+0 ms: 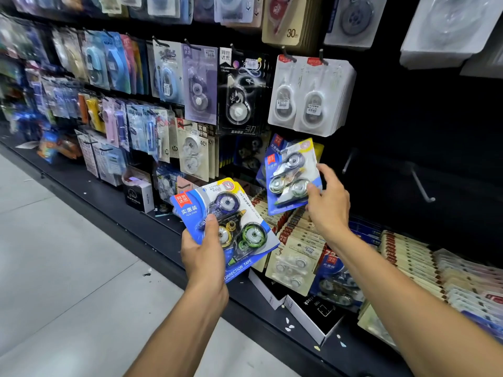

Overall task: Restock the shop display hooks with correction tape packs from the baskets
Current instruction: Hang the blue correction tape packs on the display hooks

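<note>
**Mid-restock: one pack at the hook, one waiting, plenty left below**

My right hand (328, 202) pinches a blue-backed correction tape pack (292, 175) by its lower right corner, thumb on the front. It's held up against the same-design packs already hanging (276, 144) on the wall. Can't tell if the hang hole is on the hook yet; the top of the pack overlaps the ones behind it.

My left hand (202, 248) grips a second pack (231, 227), blue card with dark, yellow and green dispensers. It's held low and tilted, away from the display and clear of any hook. The hands are apart, each clamped on its own pack.

Done so far, judging by the wall: most hooks look stocked. Left: two bare hooks (420, 183) stick out of the black panel to the right. Rows of packs on the shelf below (402, 257) still sit unhung, though I can't make out basket edges. I'd say somewhere in the middle, not near the end.
</note>
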{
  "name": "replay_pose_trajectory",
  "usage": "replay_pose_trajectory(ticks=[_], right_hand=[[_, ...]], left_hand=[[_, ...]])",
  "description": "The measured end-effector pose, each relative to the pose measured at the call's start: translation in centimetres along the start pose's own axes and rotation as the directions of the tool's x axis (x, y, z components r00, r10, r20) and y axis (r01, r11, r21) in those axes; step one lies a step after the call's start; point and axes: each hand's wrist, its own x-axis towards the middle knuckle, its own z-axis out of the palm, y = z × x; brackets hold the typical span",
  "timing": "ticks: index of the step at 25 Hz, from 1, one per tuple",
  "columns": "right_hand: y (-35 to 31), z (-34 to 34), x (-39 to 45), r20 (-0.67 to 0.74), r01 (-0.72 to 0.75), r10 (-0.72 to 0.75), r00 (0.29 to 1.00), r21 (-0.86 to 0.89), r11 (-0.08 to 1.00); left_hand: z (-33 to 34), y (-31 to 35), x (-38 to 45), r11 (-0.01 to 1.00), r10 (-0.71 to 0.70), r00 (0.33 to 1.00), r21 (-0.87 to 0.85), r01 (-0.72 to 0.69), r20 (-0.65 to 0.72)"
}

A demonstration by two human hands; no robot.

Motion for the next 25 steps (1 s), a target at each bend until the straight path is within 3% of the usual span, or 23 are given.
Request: replay_pose_trajectory(ticks=[3, 5, 7, 9, 11, 14, 16, 18, 21, 25], right_hand=[[0.4, 1.5, 2.1, 0.092, -0.234, 0.231, 0.969, 0.017, 0.972], [-0.1, 1.7, 2.5, 0.225, -0.342, 0.315, 0.922, 0.093, 0.935], [-0.2, 1.3, 2.1, 0.418, -0.466, 0.376, 0.827, 0.137, 0.874], [-0.1, 0.5, 1.1, 0.518, -0.532, 0.409, 0.751, 0.109, 0.84], [-0.7, -0.7, -0.5, 0.564, -0.496, 0.365, 0.741, 0.093, 0.863], [-1.7, -2.2, -3.9, 0.714, -0.298, 0.114, 0.691, 0.137, 0.945], [-2.3, -2.7, -5.8, 0.757, -0.178, 0.025, 0.653, 0.122, 0.976], [-2.3, -2.7, -6.1, 0.714, -0.189, 0.031, 0.699, 0.143, 0.972], [-2.2, -2.5, -5.0, 0.612, -0.353, 0.127, 0.78, 0.263, 0.898], [-1.7, -2.4, -3.1, 0.397, -0.366, 0.21, 0.894, 0.375, 0.852]], left_hand=[[0.0, 0.0, -0.2, 1.0, -0.008, 1.0, -0.003, 0.008, 0.007], [0.0, 0.0, -0.2, 1.0, -0.012, 1.0, 0.004, 0.011, 0.012], [0.0, 0.0, -0.2, 1.0, -0.016, 1.0, 0.008, 0.016, 0.023], [0.0, 0.0, -0.2, 0.999, -0.031, 0.999, 0.009, 0.031, 0.033], [0.0, 0.2, -0.3, 0.998, -0.063, 0.997, -0.019, 0.064, 0.049], [0.2, 0.6, -0.6, 0.991, -0.108, 0.99, -0.066, 0.115, 0.096], [0.3, 0.9, -0.8, 0.99, -0.097, 0.989, -0.089, 0.107, 0.114], [0.5, 1.0, -0.8, 0.985, -0.1, 0.985, -0.124, 0.118, 0.141], [0.6, 0.9, -0.5, 0.967, -0.135, 0.972, -0.19, 0.172, 0.195], [1.0, 0.1, -0.5, 0.995, -0.071, 0.997, -0.073, 0.073, 0.029]])
